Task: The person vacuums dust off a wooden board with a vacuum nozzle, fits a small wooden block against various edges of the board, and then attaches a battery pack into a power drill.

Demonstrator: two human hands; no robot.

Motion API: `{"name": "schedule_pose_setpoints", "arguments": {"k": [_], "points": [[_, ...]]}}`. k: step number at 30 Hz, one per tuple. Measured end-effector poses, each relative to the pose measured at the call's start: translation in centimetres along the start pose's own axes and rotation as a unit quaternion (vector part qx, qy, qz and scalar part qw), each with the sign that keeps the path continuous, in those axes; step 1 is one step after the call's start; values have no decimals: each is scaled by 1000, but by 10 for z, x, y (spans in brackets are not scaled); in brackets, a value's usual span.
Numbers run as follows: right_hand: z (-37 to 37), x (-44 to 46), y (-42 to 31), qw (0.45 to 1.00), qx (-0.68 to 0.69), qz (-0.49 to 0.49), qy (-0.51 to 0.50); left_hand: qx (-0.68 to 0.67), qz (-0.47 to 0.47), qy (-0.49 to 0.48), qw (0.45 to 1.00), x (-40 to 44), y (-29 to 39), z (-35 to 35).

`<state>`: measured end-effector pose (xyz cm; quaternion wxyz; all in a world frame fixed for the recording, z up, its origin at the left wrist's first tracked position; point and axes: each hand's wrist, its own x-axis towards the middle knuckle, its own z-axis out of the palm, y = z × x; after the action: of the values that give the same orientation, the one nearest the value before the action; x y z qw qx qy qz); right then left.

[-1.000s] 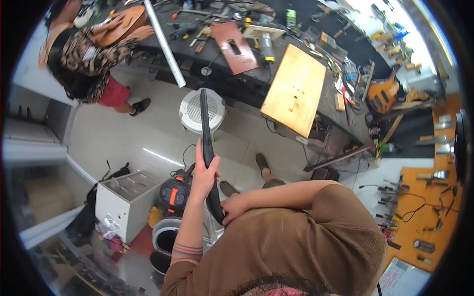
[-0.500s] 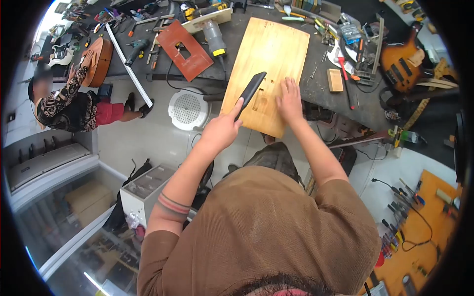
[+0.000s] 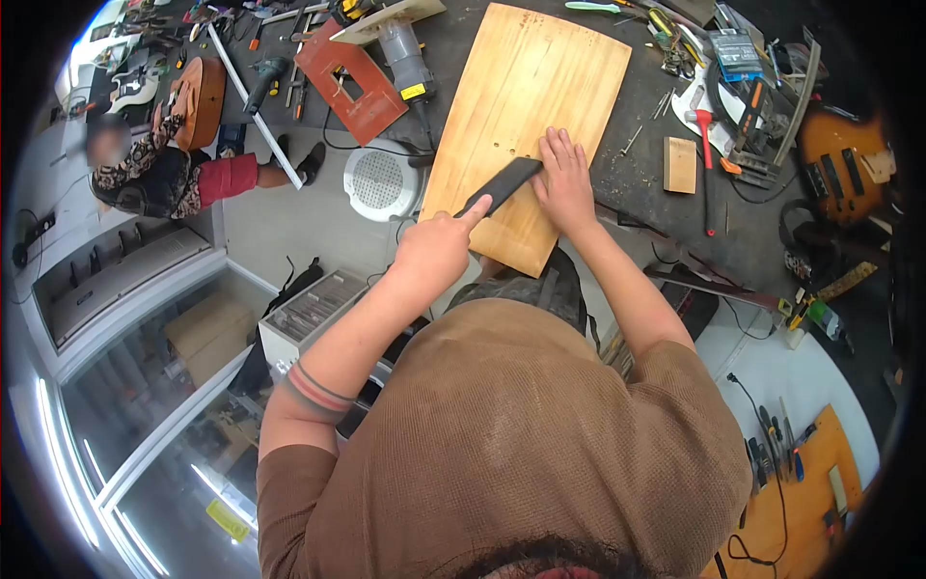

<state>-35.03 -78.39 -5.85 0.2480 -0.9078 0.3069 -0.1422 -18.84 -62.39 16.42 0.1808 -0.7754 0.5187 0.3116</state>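
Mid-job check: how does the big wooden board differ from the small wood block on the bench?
The wooden board is far larger than the wood block. The board juts past the edge of the workbench, while the block lies wholly on it. The right hand rests on the board; no hand touches the block. Both are light, yellowish wood.

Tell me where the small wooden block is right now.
In the head view, the block lies on the dark bench, right of the big board, just left of the red-and-black tool.

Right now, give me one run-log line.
left hand: holding black nozzle | right hand: flat on wooden board | black nozzle: over wooden board, contact unclear
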Motion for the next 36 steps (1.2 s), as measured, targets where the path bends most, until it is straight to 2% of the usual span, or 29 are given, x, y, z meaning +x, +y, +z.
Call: {"name": "schedule_pose_setpoints", "arguments": {"k": [5, 10, 13, 19, 22, 25, 28, 31, 34, 36], "points": [[-5, 10, 3, 999, -10, -34, -24, 36, 4, 2, 999, 13, -9, -15], [-7, 24, 8, 997, 6, -57, -46, -6, -74, 2, 997, 13, -35, -13], [-14, 30, 10, 996, -22, -66, -53, -26, -5, -18, 999, 3, -34, -3], [-7, 34, 20, 996, -18, -82, -41, -56, -81, 4, 995, 5, -38, -4], [-7, 35, 19, 996, -2, -80, -30, -47, -38, -34, 998, 1, -30, 0], [-6, 39, 21, 996, 42, -82, -20, -66, -108, 20, 992, 6, -36, 0], [-8, 42, 21, 994, 66, -86, -16, -64, -66, -3, 996, 4, -31, 3], [-10, 47, 21, 992, 78, -93, -23, -72, -62, -6, 995, 0, -26, 4], [-7, 53, 21, 990, 88, -106, -18, -68, -119, 14, 991, 3, -32, 1], [-3, 60, 20, 989, 92, -117, -22, -59, -88, -6, 994, 1, -29, 3]]}}
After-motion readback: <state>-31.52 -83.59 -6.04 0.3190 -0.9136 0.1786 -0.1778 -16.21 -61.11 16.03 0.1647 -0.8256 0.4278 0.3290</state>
